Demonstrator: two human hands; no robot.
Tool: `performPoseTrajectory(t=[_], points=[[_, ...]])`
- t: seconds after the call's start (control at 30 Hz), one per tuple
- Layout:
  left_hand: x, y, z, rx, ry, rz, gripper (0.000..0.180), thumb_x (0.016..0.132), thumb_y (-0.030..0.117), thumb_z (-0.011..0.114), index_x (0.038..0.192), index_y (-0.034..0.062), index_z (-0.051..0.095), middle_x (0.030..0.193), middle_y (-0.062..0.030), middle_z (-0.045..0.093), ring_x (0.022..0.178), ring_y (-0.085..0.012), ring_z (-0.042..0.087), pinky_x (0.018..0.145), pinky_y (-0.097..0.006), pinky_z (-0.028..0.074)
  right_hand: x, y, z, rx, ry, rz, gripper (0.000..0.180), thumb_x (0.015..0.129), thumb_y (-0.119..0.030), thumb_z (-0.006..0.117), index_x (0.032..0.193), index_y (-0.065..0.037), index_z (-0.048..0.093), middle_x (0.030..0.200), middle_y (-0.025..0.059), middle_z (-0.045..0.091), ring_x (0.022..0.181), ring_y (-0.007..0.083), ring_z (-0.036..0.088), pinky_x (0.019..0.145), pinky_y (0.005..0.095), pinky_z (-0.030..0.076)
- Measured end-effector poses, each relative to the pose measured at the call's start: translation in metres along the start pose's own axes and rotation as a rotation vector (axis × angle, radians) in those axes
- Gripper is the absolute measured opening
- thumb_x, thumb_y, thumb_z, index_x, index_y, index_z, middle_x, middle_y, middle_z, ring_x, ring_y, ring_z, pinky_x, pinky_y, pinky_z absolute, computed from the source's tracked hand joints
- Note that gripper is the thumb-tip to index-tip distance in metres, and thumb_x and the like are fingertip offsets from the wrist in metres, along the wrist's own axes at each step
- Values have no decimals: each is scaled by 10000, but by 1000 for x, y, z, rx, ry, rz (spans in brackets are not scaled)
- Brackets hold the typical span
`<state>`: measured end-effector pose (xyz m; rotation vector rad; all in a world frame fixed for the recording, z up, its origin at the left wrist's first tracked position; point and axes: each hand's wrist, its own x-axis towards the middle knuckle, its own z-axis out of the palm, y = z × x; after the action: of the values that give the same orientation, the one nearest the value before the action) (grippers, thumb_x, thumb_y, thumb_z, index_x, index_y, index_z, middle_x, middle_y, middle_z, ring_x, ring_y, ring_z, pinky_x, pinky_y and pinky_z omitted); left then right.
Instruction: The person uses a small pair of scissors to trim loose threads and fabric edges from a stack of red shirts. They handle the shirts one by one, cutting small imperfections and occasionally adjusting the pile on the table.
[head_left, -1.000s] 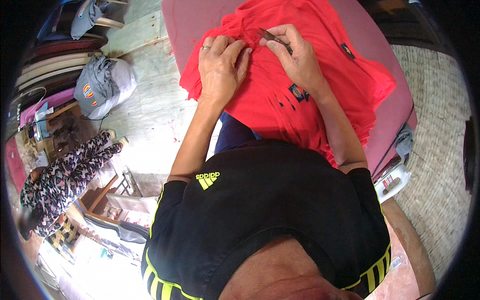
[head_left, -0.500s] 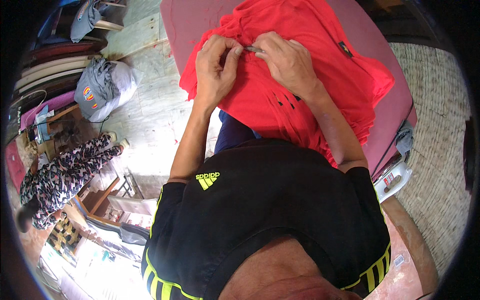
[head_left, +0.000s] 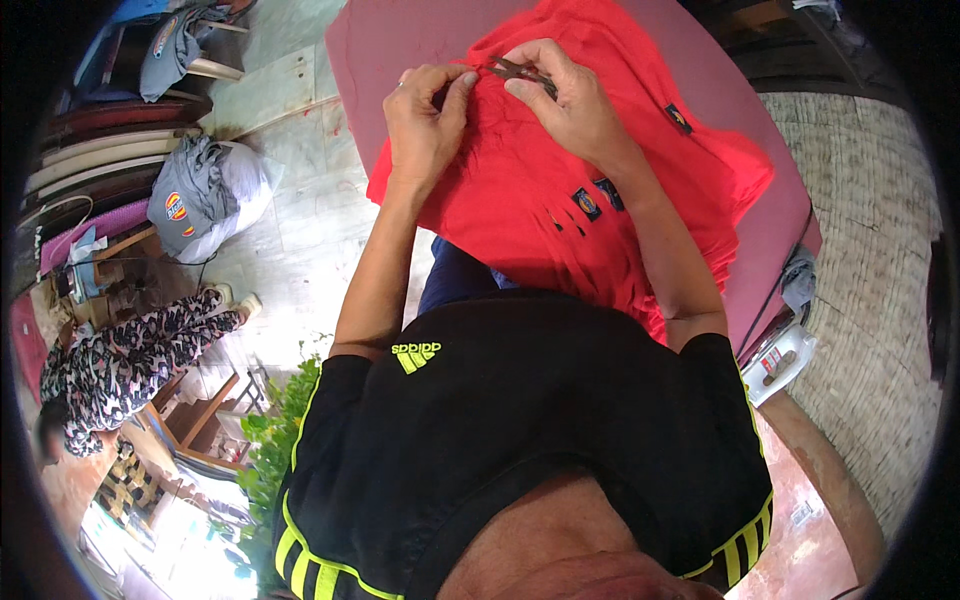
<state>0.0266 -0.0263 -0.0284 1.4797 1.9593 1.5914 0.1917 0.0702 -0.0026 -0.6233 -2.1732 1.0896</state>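
Observation:
A pile of red garments (head_left: 510,180) lies spread over the pink-topped table (head_left: 385,50) in front of me. My left hand (head_left: 428,115) is closed in a pinch at the far left part of the red cloth, thumb against fingertips. In my right hand (head_left: 575,105) is a pair of dark metal thread snips (head_left: 520,70). Their blades stand apart and point toward the left fingertips, a short gap away. Dark woven labels (head_left: 587,204) show on the cloth near my right forearm, and another dark tag (head_left: 679,118) sits farther right.
Left of the table, a plastic bag with grey garments (head_left: 195,195) rests beside stacked boards. A person in patterned clothes (head_left: 140,350) is at the lower left, near green leaves (head_left: 275,440). A white iron-like object (head_left: 780,365) stands at the table's right edge.
My right hand has drawn slightly up and away from the left, and the snips now show with blades apart. The left hand keeps its pinch. More of the dark labels shows.

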Motion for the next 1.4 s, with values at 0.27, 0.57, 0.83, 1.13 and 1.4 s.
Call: performPoseTrajectory(t=[0.27, 0.57, 0.83, 1.13, 1.4], points=[[15, -12, -27, -91, -67, -89, 129, 927, 126, 669, 909, -2, 675, 759, -125, 625, 670, -213, 589, 641, -325, 480, 11, -21, 0, -336, -101, 7, 235, 934, -95, 659, 1149, -46, 577, 970, 137, 705, 885, 267, 703, 763, 354, 532], [23, -10, -29, 47, -263, 109, 121, 928, 117, 675, 958, 0, 686, 799, -85, 590, 697, -172, 554, 647, -314, 461, 17, -13, 0, -122, -87, 91, 233, 921, -142, 651, 1110, -37, 567, 978, 162, 711, 899, 355, 702, 738, 428, 543], [31, -7, -34, -64, -277, 22, 99, 899, 87, 644, 903, -11, 656, 811, -194, 657, 718, -363, 637, 643, -422, 493, 19, -33, 4, -446, -143, 20, 192, 914, -135, 647, 1091, -69, 608, 948, 118, 683, 860, 313, 676, 737, 406, 524], [30, 0, -32, 53, -172, 263, 60, 904, 60, 660, 914, 4, 642, 776, -149, 619, 654, -277, 617, 608, -365, 484, 31, -41, 12, -586, -181, 8, 170, 916, -171, 631, 1057, -82, 600, 931, 127, 675, 866, 346, 661, 705, 468, 504], [28, -4, -45, 56, -232, 158, 98, 884, 52, 667, 975, 18, 656, 852, -150, 655, 757, -310, 651, 692, -387, 515, 25, -29, 0, -298, -190, 195, 188, 927, -144, 636, 1086, -53, 596, 969, 138, 692, 879, 300, 686, 771, 396, 532]])
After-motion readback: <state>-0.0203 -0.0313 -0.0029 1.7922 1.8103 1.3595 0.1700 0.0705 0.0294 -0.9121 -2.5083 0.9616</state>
